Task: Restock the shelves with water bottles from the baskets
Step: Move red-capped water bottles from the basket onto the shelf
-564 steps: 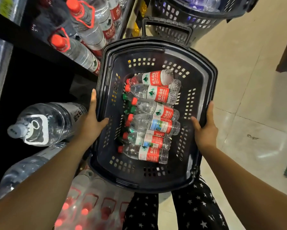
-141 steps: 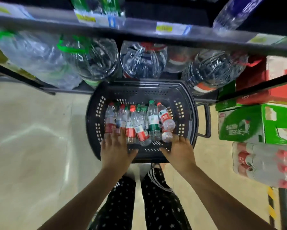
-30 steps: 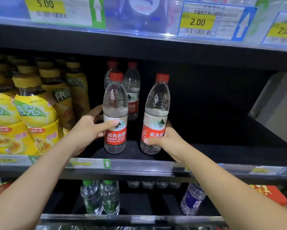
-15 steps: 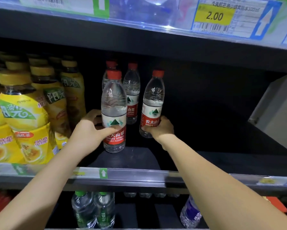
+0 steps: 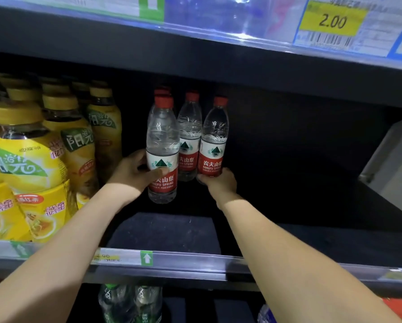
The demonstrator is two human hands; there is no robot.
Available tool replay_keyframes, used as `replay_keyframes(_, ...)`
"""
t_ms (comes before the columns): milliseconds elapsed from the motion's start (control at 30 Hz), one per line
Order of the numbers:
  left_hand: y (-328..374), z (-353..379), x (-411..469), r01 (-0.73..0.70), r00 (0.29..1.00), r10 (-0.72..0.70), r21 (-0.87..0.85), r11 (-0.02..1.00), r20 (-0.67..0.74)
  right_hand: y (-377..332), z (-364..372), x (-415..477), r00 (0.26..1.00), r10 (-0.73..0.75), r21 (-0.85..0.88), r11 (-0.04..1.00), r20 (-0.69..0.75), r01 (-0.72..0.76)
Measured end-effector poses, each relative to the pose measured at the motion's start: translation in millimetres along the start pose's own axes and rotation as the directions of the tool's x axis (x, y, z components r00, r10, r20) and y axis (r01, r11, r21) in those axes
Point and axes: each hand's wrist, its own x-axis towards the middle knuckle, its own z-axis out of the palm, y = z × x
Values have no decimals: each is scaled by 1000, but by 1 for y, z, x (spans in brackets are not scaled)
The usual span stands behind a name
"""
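Both arms reach into the dark middle shelf [image 5: 167, 231]. My left hand [image 5: 131, 173] grips a clear, red-capped water bottle [image 5: 162, 145] around its red label; it stands upright at the front of the group. My right hand [image 5: 218, 183] grips a second red-capped bottle [image 5: 215, 138] at its base, deeper in and to the right. Between them stands a third red-capped bottle [image 5: 189, 131], with the cap of another [image 5: 161, 91] showing behind the left one. No basket is in view.
Yellow drink bottles [image 5: 44, 155] crowd the shelf's left side, right beside my left hand. The shelf is dark to the right of the water bottles. A price rail [image 5: 195, 262] runs along the front edge. Green-capped bottles [image 5: 128, 301] stand on the shelf below.
Both hands have pushed their bottles deeper into the shelf. The right bottle now stands close beside the back bottles.
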Motion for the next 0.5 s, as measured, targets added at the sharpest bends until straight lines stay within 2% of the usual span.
replay_keyframes(67,3,0,1,-3,1000,2,47,999,24,1,0,-9,1000,21,-3,1000,7,-21)
replay_keyframes(267,8,-9,10,89,992,-97,100,991,82,-8,-8,-38,994,-35,-333,940,102,68)
replay_keyframes(367,9,-9,14,89,993,-97,109,990,71,-4,-20,-46,988,4,-441,895,157,66)
replay_keyframes(500,8,-9,15,79,994,-93,238,968,52,-9,-39,-62,975,66,-538,841,214,62)
